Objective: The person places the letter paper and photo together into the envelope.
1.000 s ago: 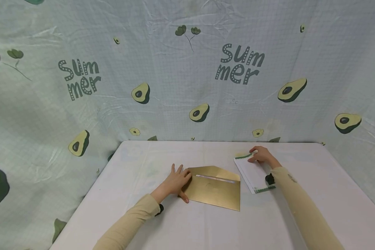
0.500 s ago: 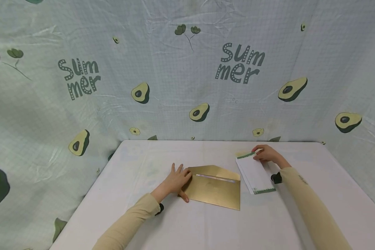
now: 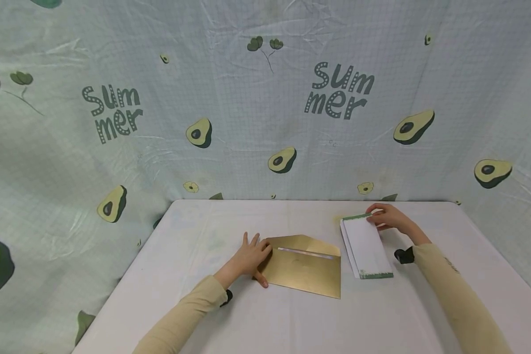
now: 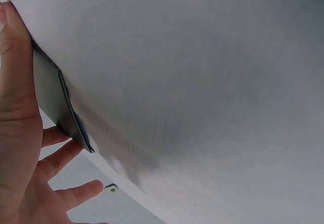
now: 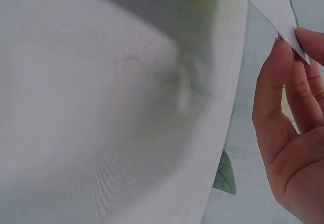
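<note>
A gold envelope [image 3: 307,270] lies on the table with its flap open at the far side and a pale strip showing in its slot. My left hand [image 3: 249,258] rests on its left end, thumb by the near edge and fingers spread. In the left wrist view the envelope [image 4: 53,90] stands out edge-on beside the thumb. To its right is white paper [image 3: 371,248] with green borders at both ends, looking layered or folded. My right hand [image 3: 394,220] pinches its far right corner; the right wrist view shows the paper's corner [image 5: 288,24] between thumb and fingers.
The white table [image 3: 194,226] has its far edge against a hanging cloth [image 3: 248,98] printed with avocados and lettering. Dark wrist-worn cameras [image 3: 404,255] show at both sleeves.
My right hand has moved right and slightly away, taking the paper's far end with it, so the paper lies straighter and a little farther from the envelope. The left hand has not moved.
</note>
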Demonstrator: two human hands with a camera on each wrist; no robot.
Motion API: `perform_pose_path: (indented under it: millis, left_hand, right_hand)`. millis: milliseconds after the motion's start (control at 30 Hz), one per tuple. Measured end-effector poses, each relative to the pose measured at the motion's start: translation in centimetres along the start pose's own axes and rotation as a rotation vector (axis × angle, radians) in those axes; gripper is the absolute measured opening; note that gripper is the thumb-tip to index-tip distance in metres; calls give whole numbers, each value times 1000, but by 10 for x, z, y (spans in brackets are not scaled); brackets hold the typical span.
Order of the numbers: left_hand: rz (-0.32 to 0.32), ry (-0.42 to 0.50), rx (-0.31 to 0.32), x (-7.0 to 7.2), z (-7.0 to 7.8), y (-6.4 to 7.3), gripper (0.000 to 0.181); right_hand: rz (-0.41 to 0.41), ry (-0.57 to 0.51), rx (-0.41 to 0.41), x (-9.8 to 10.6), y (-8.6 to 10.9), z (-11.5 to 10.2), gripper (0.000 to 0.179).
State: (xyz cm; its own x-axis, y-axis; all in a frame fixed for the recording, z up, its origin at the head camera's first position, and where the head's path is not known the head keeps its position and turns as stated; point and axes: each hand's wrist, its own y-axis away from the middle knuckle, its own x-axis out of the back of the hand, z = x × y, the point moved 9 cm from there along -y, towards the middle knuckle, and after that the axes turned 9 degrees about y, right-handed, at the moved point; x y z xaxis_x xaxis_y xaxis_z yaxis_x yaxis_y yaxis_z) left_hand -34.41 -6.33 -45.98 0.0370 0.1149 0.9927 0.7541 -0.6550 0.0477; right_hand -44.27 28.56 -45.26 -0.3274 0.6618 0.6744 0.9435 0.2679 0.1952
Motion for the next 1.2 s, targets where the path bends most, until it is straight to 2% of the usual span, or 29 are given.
perform_pose_path:
  millis: [267, 500, 733, 1200]
  left_hand:
    - [8, 1, -1, 2, 1, 1, 104]
    - [3, -21, -2, 3, 2, 2, 104]
    - [18, -45, -11, 4, 3, 2, 104]
    - [17, -43, -10, 4, 3, 2, 104]
  right_hand:
    - [4, -65, 16, 9, 17, 3, 46]
    - [-2, -131, 18, 10, 34, 1, 37]
    - [-15, -184, 23, 9, 48, -4, 43]
    - [26, -253, 23, 11, 65, 2, 14]
